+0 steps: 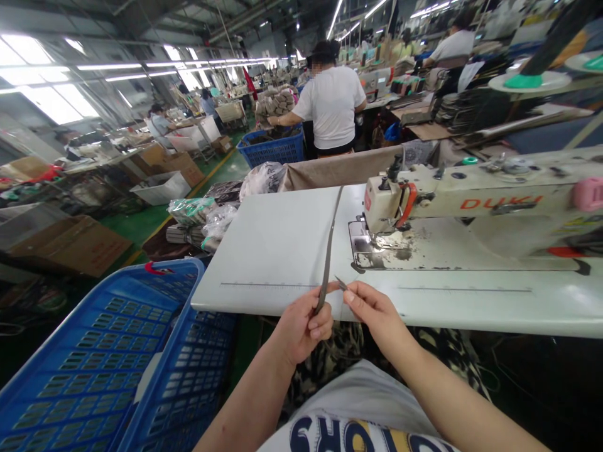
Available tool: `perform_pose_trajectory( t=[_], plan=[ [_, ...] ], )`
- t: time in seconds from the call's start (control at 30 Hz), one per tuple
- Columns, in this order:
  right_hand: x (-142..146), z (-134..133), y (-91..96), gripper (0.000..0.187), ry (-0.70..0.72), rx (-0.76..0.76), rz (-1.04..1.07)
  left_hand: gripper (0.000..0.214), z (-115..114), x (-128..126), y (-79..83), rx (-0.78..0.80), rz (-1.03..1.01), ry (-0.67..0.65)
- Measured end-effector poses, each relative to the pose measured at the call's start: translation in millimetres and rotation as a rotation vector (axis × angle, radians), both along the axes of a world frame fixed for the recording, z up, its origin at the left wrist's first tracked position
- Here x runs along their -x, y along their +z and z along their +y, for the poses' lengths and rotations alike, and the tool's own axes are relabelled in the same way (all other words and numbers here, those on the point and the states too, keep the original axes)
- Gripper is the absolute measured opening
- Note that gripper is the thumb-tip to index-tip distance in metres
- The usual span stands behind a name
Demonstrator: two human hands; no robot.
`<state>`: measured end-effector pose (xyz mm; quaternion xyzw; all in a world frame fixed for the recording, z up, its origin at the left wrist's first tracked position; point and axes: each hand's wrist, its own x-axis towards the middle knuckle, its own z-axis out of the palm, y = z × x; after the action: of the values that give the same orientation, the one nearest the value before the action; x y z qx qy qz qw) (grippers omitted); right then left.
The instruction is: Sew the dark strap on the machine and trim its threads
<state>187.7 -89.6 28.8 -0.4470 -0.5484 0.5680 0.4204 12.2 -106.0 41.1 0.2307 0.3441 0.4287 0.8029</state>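
My left hand (308, 323) is closed around the lower end of a long, narrow grey-brown fabric strip (328, 257). From that fist the strip runs away over the white sewing table (273, 235) to its far edge. My right hand (372, 304) pinches a small, dark, pointed piece (341, 284) between thumb and fingertips, close beside the left hand's outstretched index finger. Whether this piece is part of the strip or a separate thing, I cannot tell. Both hands are at the table's front edge, left of the sewing machine's needle area (374, 242).
An industrial sewing machine (499, 201) takes up the table's right side. At the left stands a blue plastic basket (188, 351). Plastic-wrapped bundles (198, 216) lie beyond it. A co-worker in a white shirt (332, 107) is ahead, by another blue basket (273, 149).
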Motion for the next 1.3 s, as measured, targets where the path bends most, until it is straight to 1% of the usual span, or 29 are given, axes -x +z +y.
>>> perform_pose_trajectory(
  t=[0.1,0.23,0.3,0.37,0.43,0.53,0.6,0.67,0.73,0.77,0.83,0.9,0.93,1.03,1.1,1.2,1.3],
  plan=[
    [-4.4,-0.2,-2.4,0.039,-0.036,-0.090,-0.170,0.038,0.8,1.6,0.3,-0.011,-0.009,-0.002],
    [-3.5,-4.8,-3.0,0.026,-0.054,-0.178,-0.329,0.039,1.4,-1.0,-0.3,-0.018,0.013,0.015],
    [-1.2,-5.2,-3.6,0.024,-0.091,-0.231,-0.351,0.031,1.2,-4.2,-1.9,-0.032,0.038,0.029],
    [0.1,-3.2,-4.6,0.028,-0.107,-0.297,-0.332,0.019,0.5,-7.8,-4.4,-0.041,0.070,0.037],
    [-0.2,0.9,-4.8,0.029,-0.081,-0.371,-0.323,0.012,-0.4,-11.1,-7.1,-0.042,0.099,0.036],
    [-0.5,7.7,-2.7,0.033,-0.001,-0.456,-0.360,0.010,-1.5,-14.1,-8.7,-0.044,0.136,0.031],
    [2.0,10.8,-0.1,0.025,-0.025,-0.425,-0.313,0.009,-1.5,-14.2,-7.2,-0.037,0.140,0.026],
    [6.2,12.3,2.4,0.019,-0.076,-0.304,-0.196,0.014,-0.9,-13.0,-4.1,-0.029,0.119,0.019],
    [9.2,12.7,4.2,0.023,-0.094,-0.173,-0.091,0.025,0.1,-10.8,-1.0,-0.024,0.094,0.016],
    [9.4,12.8,4.8,0.024,-0.094,-0.130,-0.067,0.031,0.6,-9.5,0.1,-0.026,0.086,0.017],
    [6.4,12.7,5.2,0.025,-0.121,-0.099,-0.076,0.038,1.6,-6.5,0.7,-0.034,0.071,0.030],
    [0.2,12.2,5.0,0.027,-0.145,-0.111,-0.139,0.042,2.3,-3.5,-0.6,-0.041,0.041,0.046],
    [-3.3,11.8,4.7,0.028,-0.135,-0.129,-0.177,0.043,2.6,-2.1,-1.6,-0.042,0.020,0.057],
    [-10.9,9.4,3.0,0.033,-0.055,-0.198,-0.279,0.045,2.9,0.7,-4.2,-0.046,-0.047,0.076],
    [-11.7,7.5,1.5,0.036,-0.019,-0.223,-0.356,0.045,2.8,0.9,-4.3,-0.056,-0.074,0.080],
    [-8.6,5.7,0.8,0.033,0.010,-0.240,-0.460,0.046,2.9,-0.4,-1.9,-0.066,-0.090,0.075],
    [-5.7,5.1,3.2,0.032,0.018,-0.300,-0.515,0.046,3.5,-1.7,0.7,-0.070,-0.094,0.066]
  ],
)
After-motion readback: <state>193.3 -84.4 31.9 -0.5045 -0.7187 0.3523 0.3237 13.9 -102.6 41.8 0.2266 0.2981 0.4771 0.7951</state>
